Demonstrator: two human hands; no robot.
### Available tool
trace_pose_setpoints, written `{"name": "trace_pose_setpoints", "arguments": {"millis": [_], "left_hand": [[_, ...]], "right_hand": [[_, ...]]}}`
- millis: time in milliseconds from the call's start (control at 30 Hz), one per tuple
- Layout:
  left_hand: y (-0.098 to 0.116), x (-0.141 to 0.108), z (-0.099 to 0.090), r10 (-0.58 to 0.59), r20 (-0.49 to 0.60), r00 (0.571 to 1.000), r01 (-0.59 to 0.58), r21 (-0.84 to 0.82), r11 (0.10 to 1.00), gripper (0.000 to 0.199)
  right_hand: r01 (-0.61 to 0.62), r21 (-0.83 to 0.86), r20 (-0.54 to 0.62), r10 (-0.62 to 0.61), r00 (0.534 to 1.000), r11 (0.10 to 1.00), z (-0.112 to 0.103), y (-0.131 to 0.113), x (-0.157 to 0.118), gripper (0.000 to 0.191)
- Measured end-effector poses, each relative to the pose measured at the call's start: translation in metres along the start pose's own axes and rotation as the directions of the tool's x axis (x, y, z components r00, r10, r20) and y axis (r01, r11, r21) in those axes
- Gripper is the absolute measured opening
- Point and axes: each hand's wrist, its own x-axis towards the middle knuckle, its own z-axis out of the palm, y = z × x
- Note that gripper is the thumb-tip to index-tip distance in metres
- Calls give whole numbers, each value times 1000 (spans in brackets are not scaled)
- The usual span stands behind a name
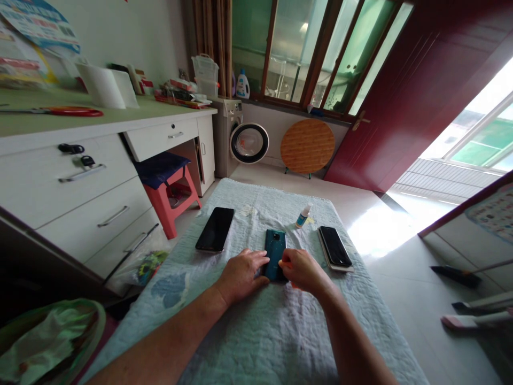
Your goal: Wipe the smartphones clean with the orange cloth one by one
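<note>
A teal smartphone (276, 247) lies back side up on the light blue quilted cloth, its camera block at the far end. My left hand (242, 271) steadies the phone along its left edge, fingertips and thumb against the side. Over the phone's right edge, my right hand (302, 270) is closed, knuckles up. A bit of orange shows beneath its fingers, too hidden to name. Beyond the phone stands a small white-capped spray bottle (303, 216). To the left rests a black-screened tablet (216, 229); to the right, another dark phone (335, 246) sits on a pale flat item.
The quilted cloth (240, 342) covers the table under my arms. A pink stool (168, 198) and white drawers (96, 208) stand to the left, with a bin (98, 315) at the lower left. Ahead are a washing machine (226, 139) and a round wooden tabletop (307, 146).
</note>
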Motion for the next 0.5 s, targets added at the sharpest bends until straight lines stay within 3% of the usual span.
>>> {"name": "trace_pose_setpoints", "arguments": {"millis": [267,500], "left_hand": [[-1,1,1,6,-8,1000,-6,-15,1000,50],[0,1,-1,-2,-8,1000,2,-2,1000,48]], "right_hand": [[-59,34,-248,66,966,998,14,6,14,18],[-52,67,-342,72,937,996,27,14,24,19]]}}
